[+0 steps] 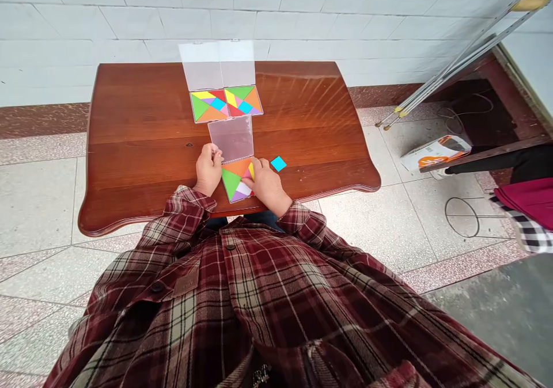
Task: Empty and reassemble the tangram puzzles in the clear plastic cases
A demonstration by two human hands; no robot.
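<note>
A square tangram case (234, 182) lies near the table's front edge, its clear lid (232, 139) opened away from me. Green, orange, purple and pink pieces show in it, with a white gap among them. My right hand (268, 184) rests over the case's right side, fingers bent down on the pieces; what its fingertips hold is hidden. At the lid's lower left corner is my left hand (208, 168), its fingers curled together. A blue square piece (279, 163) lies on the wood right of my right hand. Two filled tangram cases (209, 106) (243, 100) stand open farther back.
The brown wooden table (302, 117) stands against a tiled wall. To the right are crutches (436, 80) leaning, a white and orange box (436, 152) on the floor, a wire ring (462, 217) and part of another person (525, 204).
</note>
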